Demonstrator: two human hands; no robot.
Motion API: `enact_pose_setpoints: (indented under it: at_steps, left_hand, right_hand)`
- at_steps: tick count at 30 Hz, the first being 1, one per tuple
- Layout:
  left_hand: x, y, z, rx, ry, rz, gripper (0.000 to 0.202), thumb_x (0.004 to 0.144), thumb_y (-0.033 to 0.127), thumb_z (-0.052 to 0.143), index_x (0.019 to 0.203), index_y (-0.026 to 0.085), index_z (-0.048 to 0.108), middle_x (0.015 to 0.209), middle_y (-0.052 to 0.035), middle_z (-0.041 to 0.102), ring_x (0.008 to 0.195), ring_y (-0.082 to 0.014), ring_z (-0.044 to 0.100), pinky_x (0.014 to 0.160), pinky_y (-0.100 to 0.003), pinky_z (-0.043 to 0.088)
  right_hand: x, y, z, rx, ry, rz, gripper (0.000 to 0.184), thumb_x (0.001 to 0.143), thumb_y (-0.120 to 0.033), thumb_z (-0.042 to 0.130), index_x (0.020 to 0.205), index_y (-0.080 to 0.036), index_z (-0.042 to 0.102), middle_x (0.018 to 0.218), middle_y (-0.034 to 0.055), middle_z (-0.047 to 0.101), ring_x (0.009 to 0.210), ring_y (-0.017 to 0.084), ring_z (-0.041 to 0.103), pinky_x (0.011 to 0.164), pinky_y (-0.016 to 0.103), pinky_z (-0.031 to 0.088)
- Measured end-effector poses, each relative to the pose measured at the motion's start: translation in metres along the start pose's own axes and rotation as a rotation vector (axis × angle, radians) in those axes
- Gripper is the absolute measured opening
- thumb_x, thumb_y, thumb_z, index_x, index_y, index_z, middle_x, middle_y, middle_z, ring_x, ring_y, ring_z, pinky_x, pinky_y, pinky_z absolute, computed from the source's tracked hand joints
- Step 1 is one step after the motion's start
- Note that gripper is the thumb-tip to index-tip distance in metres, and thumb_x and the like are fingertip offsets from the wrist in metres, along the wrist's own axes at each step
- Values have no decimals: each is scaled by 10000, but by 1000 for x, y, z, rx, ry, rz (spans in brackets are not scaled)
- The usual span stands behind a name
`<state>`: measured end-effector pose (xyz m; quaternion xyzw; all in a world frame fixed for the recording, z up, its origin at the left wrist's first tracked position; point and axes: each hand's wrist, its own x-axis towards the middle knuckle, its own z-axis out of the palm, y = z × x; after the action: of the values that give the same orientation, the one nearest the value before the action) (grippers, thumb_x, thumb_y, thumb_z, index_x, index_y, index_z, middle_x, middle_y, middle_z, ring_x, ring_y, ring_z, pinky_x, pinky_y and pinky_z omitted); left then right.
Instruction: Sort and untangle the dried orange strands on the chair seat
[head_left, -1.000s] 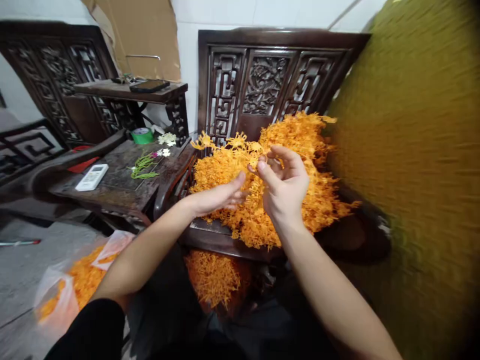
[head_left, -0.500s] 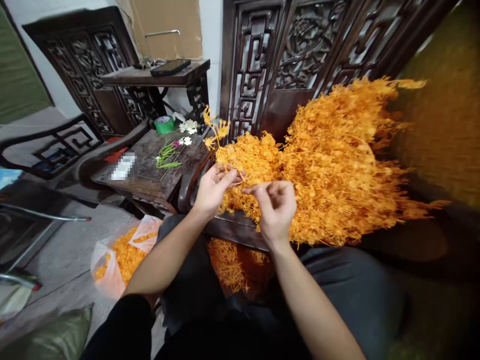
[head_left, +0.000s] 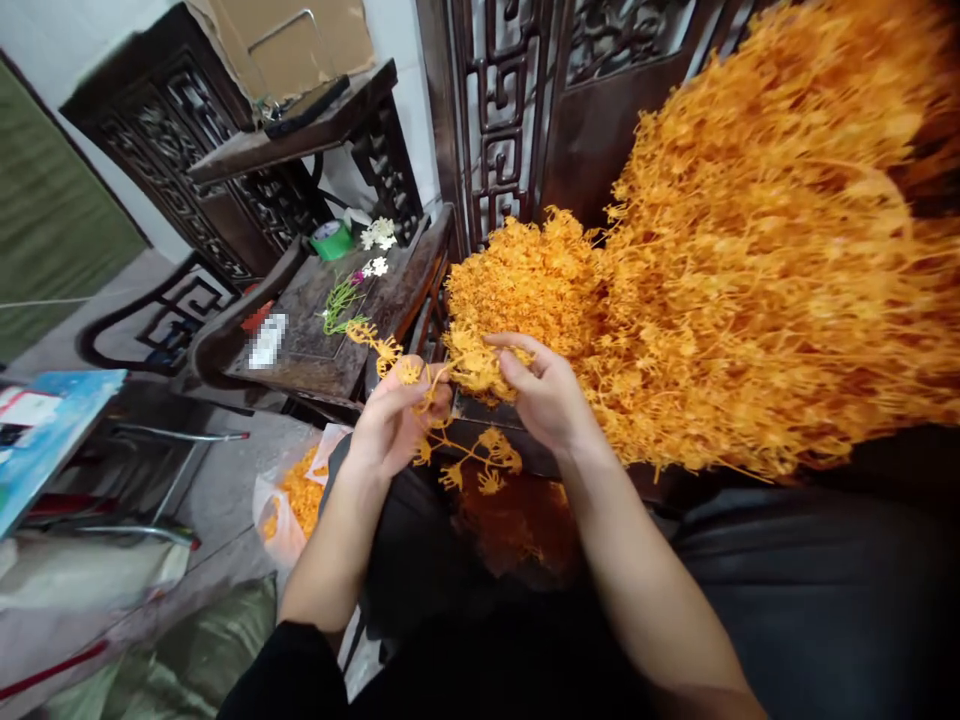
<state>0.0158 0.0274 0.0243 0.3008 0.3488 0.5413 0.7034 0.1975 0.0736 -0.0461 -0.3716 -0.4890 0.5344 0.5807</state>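
A big heap of orange plastic flower sprigs (head_left: 735, 260) lies on a dark carved wooden chair (head_left: 525, 110) in front of me. My left hand (head_left: 390, 420) is closed around one orange sprig (head_left: 450, 440), whose branches stick out above and below the fingers. My right hand (head_left: 544, 395) pinches a small clump of orange flowers (head_left: 472, 365) at the near edge of the heap, right beside the left hand. Both forearms reach out from black sleeves over my dark lap.
A low dark table (head_left: 315, 350) at left holds green stems (head_left: 341, 305), white flowers (head_left: 379, 232), a green tape roll (head_left: 331, 240) and a blurred white object. A plastic bag of orange pieces (head_left: 292, 500) lies on the floor. A carved side table (head_left: 300, 130) stands behind.
The view has swung closer and to the left. My left hand has pulled a sprig out of the heap and lowered it toward my lap. My right hand has moved onto the heap's edge.
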Motion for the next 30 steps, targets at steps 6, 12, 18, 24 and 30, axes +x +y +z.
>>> enact_pose_setpoints:
  at_steps: [6, 12, 18, 24, 30]
  left_hand:
    - [-8, -3, -7, 86, 34, -196, 261, 819, 355, 806, 901, 203, 611, 770, -47, 700, 553, -98, 495, 530, -218, 365]
    - [-2, -13, -7, 65, 125, -89, 280, 807, 198, 798, 1069, 179, 701, 655, 35, 532, 520, -61, 384, 493, -182, 309]
    - [-1, -18, -10, 49, 142, 10, 196, 806, 219, 788, 989, 194, 721, 670, 28, 470, 545, -65, 386, 519, -195, 339]
    - [-6, -33, -7, 159, 111, -35, 146, 776, 247, 789, 867, 181, 695, 645, 15, 564, 540, -81, 478, 572, -234, 399]
    - [-12, -49, -4, 300, 79, -93, 191, 803, 275, 811, 868, 168, 667, 758, -21, 683, 562, -98, 543, 550, -243, 381]
  right_hand:
    - [8, -6, -6, -248, 42, -151, 144, 901, -376, 739, 903, -235, 769, 972, 38, 764, 948, 219, 697, 972, 436, 536]
    - [-1, -5, 4, -201, 568, -357, 219, 924, -344, 703, 1127, -262, 695, 1152, 80, 652, 994, 213, 652, 850, 393, 556]
    - [-29, 23, 20, -169, 141, -44, 456, 902, -589, 714, 650, -230, 588, 599, 7, 569, 559, 151, 545, 567, 336, 498]
    - [-18, 31, 47, 392, -19, 213, 677, 808, -681, 765, 1328, -271, 624, 1303, 108, 712, 1056, 233, 746, 836, 379, 657]
    - [-10, 2, 48, 483, 55, 239, 541, 950, -686, 542, 1286, -266, 601, 1081, 86, 769, 947, 243, 759, 758, 392, 641]
